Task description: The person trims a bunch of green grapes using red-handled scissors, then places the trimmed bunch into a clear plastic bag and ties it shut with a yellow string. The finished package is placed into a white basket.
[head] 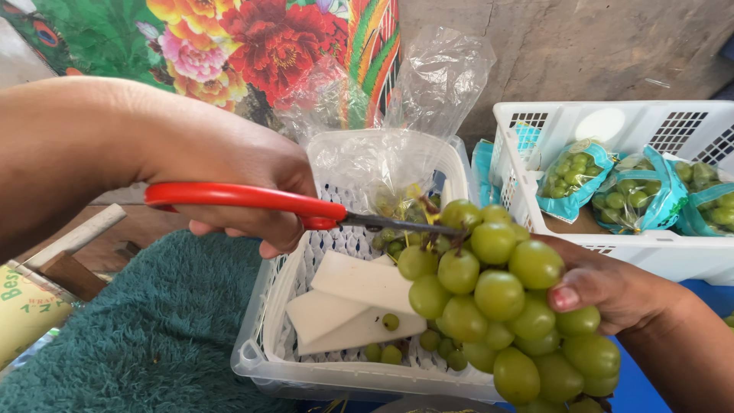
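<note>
**Trimming the grape bunch over the basket**

Here I see my left hand (pixel 252 191) closed around the red handles of the scissors (pixel 306 210), forearm coming in level from the left edge of the view, blades lying almost flat and pointing right. Their tips sit in the top of the bunch of green grapes (pixel 505 306), right where the stems meet. My right hand (pixel 612 291) is clamped on the bunch from the right side, thumb pressed against the fruit, wrist angled up from the lower right corner. The bunch hangs over the right rim of the white basket (pixel 264 359), which holds loose grapes (pixel 390 353) and white foam strips (pixel 359 283).

To do this well, I judge the blades should bite only stem, kept clear of sound fruit, while the right hand holds the bunch steady. A second basket (pixel 527 191) of bagged grapes (pixel 573 176) stands behind, to the right.
</note>
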